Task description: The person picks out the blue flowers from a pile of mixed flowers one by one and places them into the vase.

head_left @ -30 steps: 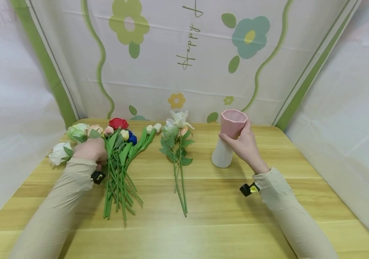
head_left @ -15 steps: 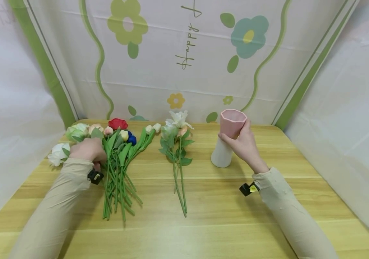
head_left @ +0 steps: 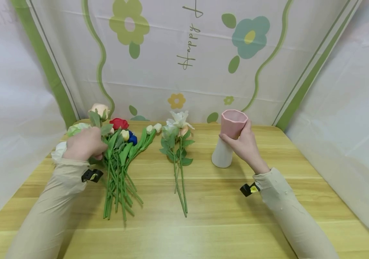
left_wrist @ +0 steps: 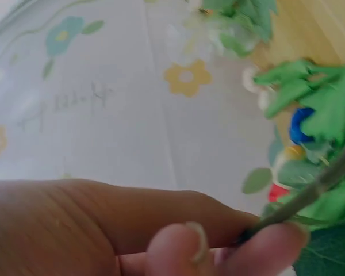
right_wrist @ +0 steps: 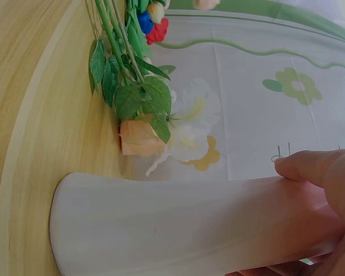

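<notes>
My left hand (head_left: 85,144) pinches the stem (left_wrist: 310,192) of a pale peach rose (head_left: 99,110), whose head stands up above the fingers at the left of the table. Beneath and beside this hand lies a pile of artificial flowers, with a red flower (head_left: 119,123), a blue one (head_left: 132,138) and bundled green stems (head_left: 119,180). A white rose (head_left: 59,153) and a pale green one (head_left: 77,128) are partly covered by the hand. On the right, my right hand (head_left: 247,147) grips the pink upper part of a pink-and-white vase (head_left: 222,154), which stands upright on the table.
Between the pile and the vase lies a small group of flowers with a white lily-like bloom (head_left: 180,119), a peach rose (right_wrist: 141,138) and long stems. The wooden table (head_left: 203,230) ends at a printed curtain (head_left: 158,64) behind, with white cloth on both sides.
The peach rose has risen out of the pile in my left hand, which has shifted slightly left and now covers more of the white rose. The right hand and vase have stayed put.
</notes>
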Available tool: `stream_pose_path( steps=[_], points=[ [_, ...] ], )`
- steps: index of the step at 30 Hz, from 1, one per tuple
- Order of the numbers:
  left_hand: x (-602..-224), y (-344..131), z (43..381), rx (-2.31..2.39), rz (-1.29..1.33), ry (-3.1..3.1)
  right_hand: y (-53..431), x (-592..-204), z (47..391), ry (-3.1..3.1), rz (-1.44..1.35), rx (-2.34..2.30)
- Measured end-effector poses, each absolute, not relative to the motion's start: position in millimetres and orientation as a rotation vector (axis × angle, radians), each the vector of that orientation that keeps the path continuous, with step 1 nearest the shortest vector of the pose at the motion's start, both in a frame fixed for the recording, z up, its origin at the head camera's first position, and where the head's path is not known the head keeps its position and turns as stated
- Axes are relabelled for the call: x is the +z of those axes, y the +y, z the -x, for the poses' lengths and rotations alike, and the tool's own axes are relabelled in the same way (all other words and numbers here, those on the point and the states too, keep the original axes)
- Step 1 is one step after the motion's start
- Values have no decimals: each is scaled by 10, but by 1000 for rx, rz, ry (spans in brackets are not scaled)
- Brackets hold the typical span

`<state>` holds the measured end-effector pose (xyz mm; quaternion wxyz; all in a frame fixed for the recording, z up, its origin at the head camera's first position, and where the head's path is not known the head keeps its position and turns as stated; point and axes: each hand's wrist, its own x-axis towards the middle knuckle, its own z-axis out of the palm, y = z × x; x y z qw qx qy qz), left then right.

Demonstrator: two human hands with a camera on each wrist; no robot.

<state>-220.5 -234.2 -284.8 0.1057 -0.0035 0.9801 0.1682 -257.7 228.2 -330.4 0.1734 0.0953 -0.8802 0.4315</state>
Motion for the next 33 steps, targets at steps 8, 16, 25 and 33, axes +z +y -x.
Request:
stream_pose_path(
  steps=[8, 16, 25, 33],
  points=[
    [-2697, -2118, 2063, 566, -159, 3023, 2289, -3291, 2584, -2482, -271, 1243],
    [-2733, -1818, 2089, 728, -377, 2984, 2284, -3294, 2593, -2494, -265, 1264],
    [-2991, -1393, 2538, 849, -502, 2798, 2277, -3313, 2625, -2504, -273, 1249],
    [-3055, -1045, 2744, 847, -508, 2752, 2228, -3340, 2635, -2501, -273, 1249]
  ],
)
